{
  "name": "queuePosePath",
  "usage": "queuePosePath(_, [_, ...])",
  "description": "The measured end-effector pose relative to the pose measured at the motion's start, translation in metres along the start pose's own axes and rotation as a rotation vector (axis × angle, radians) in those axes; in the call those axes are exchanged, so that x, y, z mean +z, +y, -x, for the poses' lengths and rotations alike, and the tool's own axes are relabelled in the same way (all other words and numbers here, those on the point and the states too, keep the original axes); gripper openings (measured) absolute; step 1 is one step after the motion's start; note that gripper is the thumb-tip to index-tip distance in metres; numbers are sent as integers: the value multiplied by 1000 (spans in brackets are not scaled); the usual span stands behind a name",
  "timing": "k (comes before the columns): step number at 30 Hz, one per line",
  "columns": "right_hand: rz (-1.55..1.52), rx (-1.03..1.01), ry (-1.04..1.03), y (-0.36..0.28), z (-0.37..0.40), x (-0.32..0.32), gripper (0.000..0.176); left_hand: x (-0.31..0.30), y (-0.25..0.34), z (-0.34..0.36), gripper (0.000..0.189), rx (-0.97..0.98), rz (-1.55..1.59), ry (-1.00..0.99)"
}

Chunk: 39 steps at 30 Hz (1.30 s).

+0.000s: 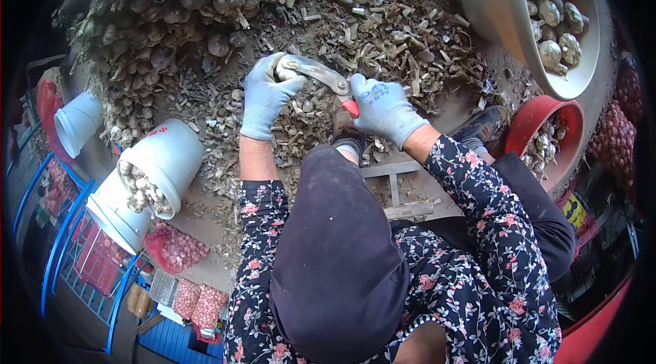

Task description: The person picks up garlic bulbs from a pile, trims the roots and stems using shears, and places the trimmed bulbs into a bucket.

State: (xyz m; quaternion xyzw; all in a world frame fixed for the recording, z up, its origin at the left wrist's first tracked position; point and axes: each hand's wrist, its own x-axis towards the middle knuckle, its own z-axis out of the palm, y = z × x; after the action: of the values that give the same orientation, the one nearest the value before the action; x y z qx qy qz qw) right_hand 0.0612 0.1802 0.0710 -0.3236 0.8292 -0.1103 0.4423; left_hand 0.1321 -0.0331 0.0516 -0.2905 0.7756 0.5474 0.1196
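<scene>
My left hand (263,99), in a pale grey-blue glove, is closed around a garlic bulb (283,73). In my right hand (384,108), gloved the same way, is a pair of pruning shears (320,74) with a red handle showing below the fist. The metal blades reach left from the pivot, and their tip overlaps the bulb between my left thumb and fingers. Part of the bulb is hidden by the glove and the blade. Beneath both hands, cut garlic stalks and dry skins (403,43) cover the ground.
A large heap of garlic (164,9) rises at upper left. White buckets (171,156) with bulbs stand at left; a big pale tub (502,16) of bulbs is at upper right. Below it sits a red basin (574,125) with garlic. Filled red net bags (181,251) lie at lower left.
</scene>
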Motion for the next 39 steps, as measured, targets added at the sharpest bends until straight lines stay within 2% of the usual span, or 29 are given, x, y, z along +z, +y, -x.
queuePosePath(3, [-180, 106, 95, 11, 3, 26, 42, 10, -19, 0, 47, -8, 180, 127])
queuePosePath(4, [-239, 129, 165, 15, 7, 34, 39, 11, -24, -1, 43, -19, 439, 65])
queuePosePath(5, [-237, 129, 166, 20, 12, 40, 39, 13, -28, -1, 43, -18, 441, 65])
queuePosePath(7, [-491, 29, 187, 24, 23, 43, 39, 18, -30, 0, 37, 5, 1048, -3])
queuePosePath(9, [-617, 80, 4, 22, 33, 36, 50, 26, -24, 3, 40, 40, 1141, -5])
queuePosePath(12, [-754, 58, -52, 17, 29, 38, 54, 38, -22, 5, 40, 69, 1136, 10])
queuePosePath(14, [-811, 59, -7, 11, 21, 38, 47, 41, -21, 7, 39, 84, 849, 4])
queuePosePath(15, [-811, 49, -13, 10, 19, 37, 47, 44, -21, 9, 39, 61, 829, 13])
queuePosePath(17, [-741, -47, 58, 9, 13, 31, 36, 45, -24, 9, 41, 47, 883, 28])
queuePosePath(18, [-838, 13, -19, 11, 12, 31, 34, 40, -27, 10, 43, 37, 909, -16])
queuePosePath(19, [-980, 18, -11, 16, 13, 41, 33, 33, -24, 12, 43, 39, 906, -2])
queuePosePath(21, [-838, 26, -2, 23, 21, 34, 32, 15, -15, 15, 45, 156, 1174, 16])
queuePosePath(22, [-911, 80, -6, 30, 21, 44, 32, -2, -28, 11, 47, 159, 1310, 48])
queuePosePath(24, [-826, 137, -40, 40, 22, 44, 32, -46, -47, 1, 21, 102, 1300, 236])
queuePosePath(25, [-744, 150, -31, 41, 21, 40, 32, -68, -54, -8, 15, -18, 1223, 377])
queuePosePath(26, [-745, 150, -34, 40, 19, 39, 32, -96, -97, -32, 16, -123, 1086, 545])
queuePosePath(27, [-701, 160, -30, 38, 17, 39, 32, -103, -92, -46, 16, -171, 506, 645])
queuePosePath(28, [-658, 171, -30, 36, 16, 40, 32, -121, -107, -63, 30, -212, 131, 439])
queuePosePath(29, [-661, 175, -39, 32, 15, 40, 32, -123, -123, -81, 30, -221, 129, 436])
queuePosePath(30, [-616, 151, -24, 26, 13, 40, 33, -122, -142, -100, 40, -46, -353, 402])
queuePosePath(31, [-571, 126, -7, 21, 10, 38, 34, -119, -137, -106, 51, 140, -831, 349])
queuePosePath(32, [-544, 117, -20, 15, 8, 36, 36, -119, -131, -108, 51, 145, -833, 349])
queuePosePath(34, [-456, 110, -26, 7, 3, 39, 37, -117, -114, -104, 69, -64, -601, 289])
queuePosePath(35, [-405, 98, -32, 0, 2, 34, 37, -114, -112, -98, 69, -57, -604, 287])
queuePosePath(37, [-345, 62, 16, -7, -3, 31, 38, -103, -109, -78, 67, -22, -219, 268])
queuePosePath(38, [-283, 28, 56, -10, -4, 31, 39, -85, -59, -51, 65, -137, 107, 260])
queuePosePath(39, [-286, 31, 53, -14, -6, 30, 39, -75, -39, -34, 64, -115, 183, 257])
